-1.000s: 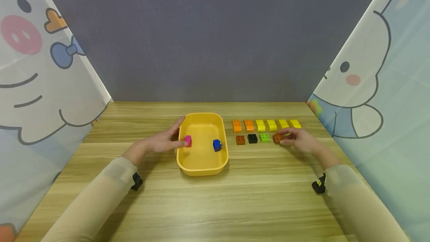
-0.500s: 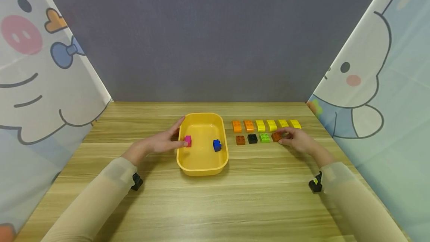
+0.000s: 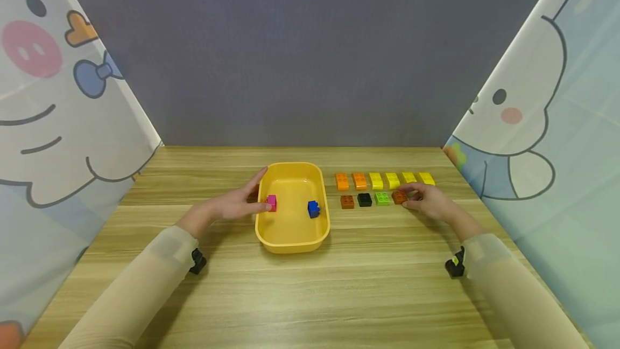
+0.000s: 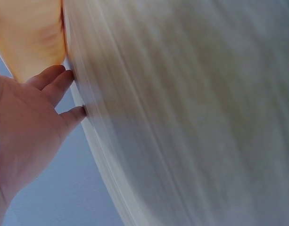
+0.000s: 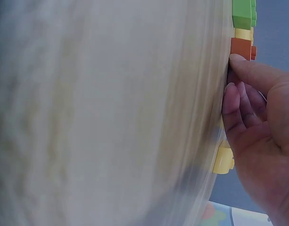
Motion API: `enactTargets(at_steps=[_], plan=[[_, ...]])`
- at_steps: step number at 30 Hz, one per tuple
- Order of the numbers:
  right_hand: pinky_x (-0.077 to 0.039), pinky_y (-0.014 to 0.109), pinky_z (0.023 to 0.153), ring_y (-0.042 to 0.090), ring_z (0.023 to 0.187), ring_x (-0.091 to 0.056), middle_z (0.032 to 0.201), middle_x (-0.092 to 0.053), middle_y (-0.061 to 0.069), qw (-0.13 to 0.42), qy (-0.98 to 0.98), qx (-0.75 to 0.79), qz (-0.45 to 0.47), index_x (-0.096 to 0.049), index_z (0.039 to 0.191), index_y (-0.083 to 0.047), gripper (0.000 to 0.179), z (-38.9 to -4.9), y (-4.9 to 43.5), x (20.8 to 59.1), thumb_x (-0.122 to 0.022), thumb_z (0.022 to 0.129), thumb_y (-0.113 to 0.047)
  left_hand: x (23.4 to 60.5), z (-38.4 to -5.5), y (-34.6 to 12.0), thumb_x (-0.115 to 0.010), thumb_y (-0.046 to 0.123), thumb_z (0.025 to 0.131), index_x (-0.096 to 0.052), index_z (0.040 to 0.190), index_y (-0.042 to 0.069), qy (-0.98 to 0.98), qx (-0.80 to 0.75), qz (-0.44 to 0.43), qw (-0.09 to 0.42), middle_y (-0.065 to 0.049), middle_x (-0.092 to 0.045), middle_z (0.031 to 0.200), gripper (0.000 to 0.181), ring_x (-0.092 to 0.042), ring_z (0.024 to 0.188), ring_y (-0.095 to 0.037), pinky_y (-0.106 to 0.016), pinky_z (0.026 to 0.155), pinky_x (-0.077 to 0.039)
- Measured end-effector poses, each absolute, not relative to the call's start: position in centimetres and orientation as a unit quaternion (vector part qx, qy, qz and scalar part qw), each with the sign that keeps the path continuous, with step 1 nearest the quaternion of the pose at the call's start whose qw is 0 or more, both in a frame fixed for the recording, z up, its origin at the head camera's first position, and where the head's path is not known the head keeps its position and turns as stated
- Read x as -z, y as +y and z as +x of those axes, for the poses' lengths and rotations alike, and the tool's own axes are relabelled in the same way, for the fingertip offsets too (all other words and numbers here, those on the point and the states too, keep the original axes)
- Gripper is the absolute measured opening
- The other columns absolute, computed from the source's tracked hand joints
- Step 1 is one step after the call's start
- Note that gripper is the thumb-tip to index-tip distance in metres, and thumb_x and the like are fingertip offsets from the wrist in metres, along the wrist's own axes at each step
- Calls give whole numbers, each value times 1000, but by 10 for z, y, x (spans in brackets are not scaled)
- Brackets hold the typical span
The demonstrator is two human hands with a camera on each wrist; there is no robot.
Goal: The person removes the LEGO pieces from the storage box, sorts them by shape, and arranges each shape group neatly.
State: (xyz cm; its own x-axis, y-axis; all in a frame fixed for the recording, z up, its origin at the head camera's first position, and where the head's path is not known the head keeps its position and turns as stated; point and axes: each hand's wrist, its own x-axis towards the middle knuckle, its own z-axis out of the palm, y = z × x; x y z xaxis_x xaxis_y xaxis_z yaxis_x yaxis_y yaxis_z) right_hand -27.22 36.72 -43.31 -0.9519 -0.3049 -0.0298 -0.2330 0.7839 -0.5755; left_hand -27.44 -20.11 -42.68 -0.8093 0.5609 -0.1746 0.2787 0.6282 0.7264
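Observation:
The yellow tray [image 3: 292, 244] stands on the table. My left hand [image 3: 237, 203] holds its left side, thumb over the rim and the other fingers outside; in the left wrist view these fingers reach to the tray's wall [image 4: 33, 37]. Inside the tray lie a pink toy brick [image 3: 272, 202], partly behind the thumb tip, and a blue brick [image 3: 313, 209]. My right hand [image 3: 431, 202] pinches a brown brick [image 3: 399, 197] at the right end of the front row. In the right wrist view the thumb touches that brown brick [image 5: 240, 48], with the other fingers curled below.
Left of the held brick sit a green brick [image 3: 382, 199], a black brick [image 3: 364, 200] and another brown brick [image 3: 346, 202]. Behind them runs a row of orange bricks [image 3: 342, 181] and yellow bricks [image 3: 375, 180]. A grey panel [image 3: 300, 58] closes off the back.
My right hand has moved slightly left and back with the brown brick, bringing it nearer the green one, then stopped. My left hand and the tray have stayed in place.

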Motion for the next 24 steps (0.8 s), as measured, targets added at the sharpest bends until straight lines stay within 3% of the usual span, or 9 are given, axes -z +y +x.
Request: enactTargets(at_steps=[11,18,24], plan=[[-57,24,77,22,102,-66,145,-63,32,67,928,339,-141,-54,155,5,62,-267,371,429,-79,102,-13,427,-275,-199,-70,59,103,17,176,31,881,-360,233,199,-24,-20,182,117,-25,168,-46,-68,135,-20],[-52,26,70,14,90,-59,135,-66,26,24,921,360,-147,-56,155,2,54,-259,363,418,-72,107,-19,427,-275,-198,-70,59,103,17,176,32,880,-359,235,204,-24,-21,182,117,-25,168,-46,-68,135,-20],[-51,26,65,14,81,-59,116,-68,25,5,896,405,-183,-64,147,0,43,-255,321,402,-71,106,-11,427,-276,-201,-70,57,105,17,176,31,881,-357,238,200,-25,-23,181,115,-26,167,-46,-68,135,-19]])
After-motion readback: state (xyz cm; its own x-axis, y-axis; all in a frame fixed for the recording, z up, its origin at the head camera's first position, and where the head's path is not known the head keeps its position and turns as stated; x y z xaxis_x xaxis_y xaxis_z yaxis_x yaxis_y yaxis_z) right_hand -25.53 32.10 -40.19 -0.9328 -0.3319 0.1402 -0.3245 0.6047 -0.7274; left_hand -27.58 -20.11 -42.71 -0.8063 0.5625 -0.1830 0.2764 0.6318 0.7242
